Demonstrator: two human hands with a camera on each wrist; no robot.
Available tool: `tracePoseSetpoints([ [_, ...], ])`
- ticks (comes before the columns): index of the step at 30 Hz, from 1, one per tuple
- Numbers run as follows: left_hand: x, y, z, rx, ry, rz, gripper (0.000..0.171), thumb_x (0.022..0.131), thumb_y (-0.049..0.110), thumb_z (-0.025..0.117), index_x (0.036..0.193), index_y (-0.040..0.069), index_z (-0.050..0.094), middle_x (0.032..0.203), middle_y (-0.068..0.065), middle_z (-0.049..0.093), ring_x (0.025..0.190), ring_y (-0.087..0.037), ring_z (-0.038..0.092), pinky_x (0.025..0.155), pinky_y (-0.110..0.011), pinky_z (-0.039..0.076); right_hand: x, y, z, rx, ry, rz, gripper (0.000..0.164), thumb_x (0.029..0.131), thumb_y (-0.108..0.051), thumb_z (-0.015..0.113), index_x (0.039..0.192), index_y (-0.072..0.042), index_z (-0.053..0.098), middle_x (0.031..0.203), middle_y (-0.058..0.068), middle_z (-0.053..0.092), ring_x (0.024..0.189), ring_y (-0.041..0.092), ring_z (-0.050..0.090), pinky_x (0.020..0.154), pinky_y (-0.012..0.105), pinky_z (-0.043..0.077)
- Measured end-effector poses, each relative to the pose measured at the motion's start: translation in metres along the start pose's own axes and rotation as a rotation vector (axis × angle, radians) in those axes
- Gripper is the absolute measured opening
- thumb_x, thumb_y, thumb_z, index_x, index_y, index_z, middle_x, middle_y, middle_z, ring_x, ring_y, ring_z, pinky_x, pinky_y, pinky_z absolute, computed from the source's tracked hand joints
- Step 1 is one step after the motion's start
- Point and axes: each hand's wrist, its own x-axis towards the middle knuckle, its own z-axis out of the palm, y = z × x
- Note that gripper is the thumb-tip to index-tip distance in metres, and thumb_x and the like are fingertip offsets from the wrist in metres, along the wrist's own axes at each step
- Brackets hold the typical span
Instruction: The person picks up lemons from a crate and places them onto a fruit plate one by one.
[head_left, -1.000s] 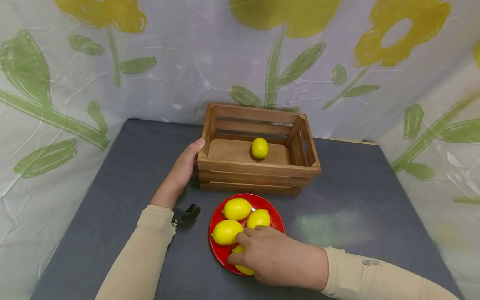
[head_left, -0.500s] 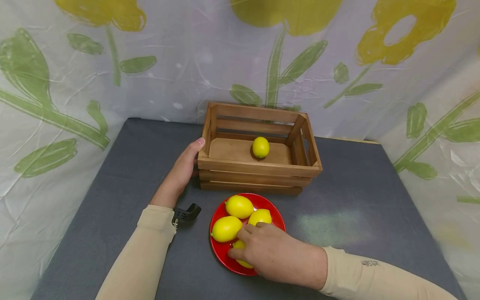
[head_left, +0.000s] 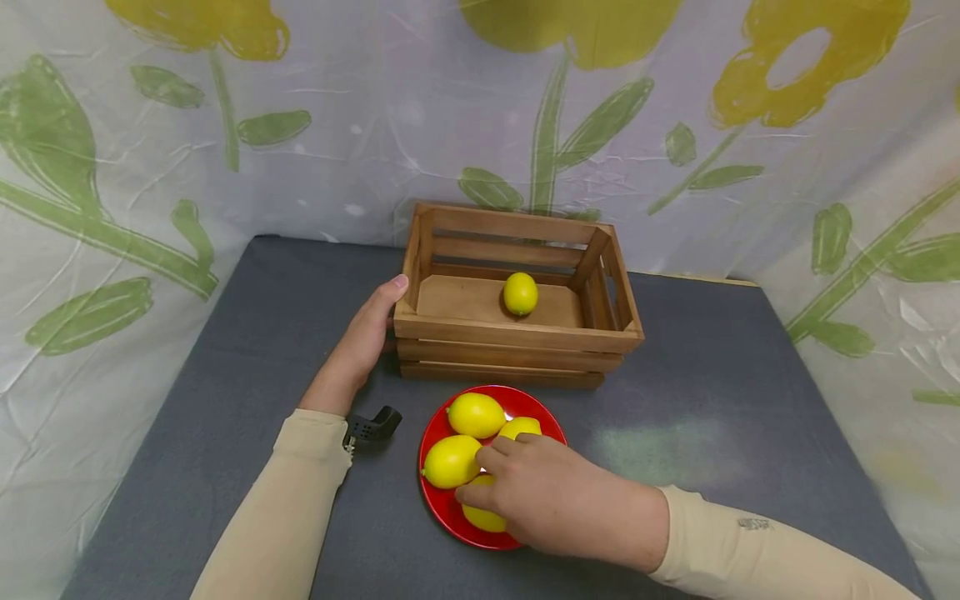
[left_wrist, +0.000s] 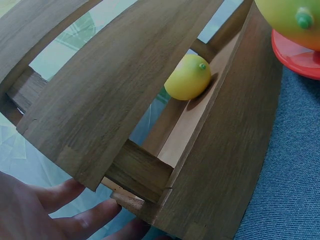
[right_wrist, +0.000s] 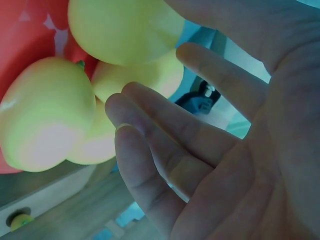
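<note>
Flat along the left end of a wooden slatted crate (head_left: 517, 335) lies my left hand (head_left: 363, 333). Its thumb reaches the rim, and fairly straight fingers (left_wrist: 97, 216) touch the end slats in the left wrist view. One lemon (head_left: 521, 294) sits inside the crate. In front stands a red plate (head_left: 437, 508) bearing several lemons. Over its near right side hovers my right hand (head_left: 562, 496), thumb and forefinger spread at the nearest lemon (head_left: 482, 515). The other fingers (right_wrist: 170, 117) are loose, with nothing between them. A farther lemon (head_left: 519, 427) is partly hidden by this hand.
Two more lemons lie on the plate's left side, one lemon (head_left: 477, 415) behind the other lemon (head_left: 451, 462). A dark cloth (head_left: 720, 375) covers the table. A flower-painted sheet (head_left: 360, 125) hangs behind the crate. A black strap (head_left: 375, 425) circles the left wrist.
The right hand has shifted slightly right and away from me over the plate, and the nearest lemon has moved a little under it. The left hand and crate stay in place.
</note>
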Motion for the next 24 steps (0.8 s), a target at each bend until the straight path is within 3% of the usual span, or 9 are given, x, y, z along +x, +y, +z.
tracePoseSetpoints([
  [13,-0.002,0.003,-0.001,0.001,-0.008,-0.001,0.086,0.106,0.069,0.035,0.175,0.02,0.018,0.181,-0.012,0.014,0.158,-0.049,0.03,0.126,-0.073,0.028,-0.002,0.015,-0.027,0.046,0.009,0.034,0.052,0.091,-0.041,0.087,0.14,-0.037,0.07,0.112,-0.007,0.068,0.09,0.01,0.058,0.078,0.023,0.053],
  [24,-0.003,0.003,0.0,-0.004,-0.014,-0.003,0.086,0.107,0.067,0.033,0.175,0.018,0.016,0.18,-0.014,0.013,0.158,-0.05,0.029,0.125,-0.074,0.027,-0.011,0.059,-0.071,0.091,0.195,0.065,0.047,0.093,-0.036,0.086,0.138,-0.028,0.073,0.108,-0.007,0.07,0.089,0.01,0.059,0.076,0.024,0.055],
])
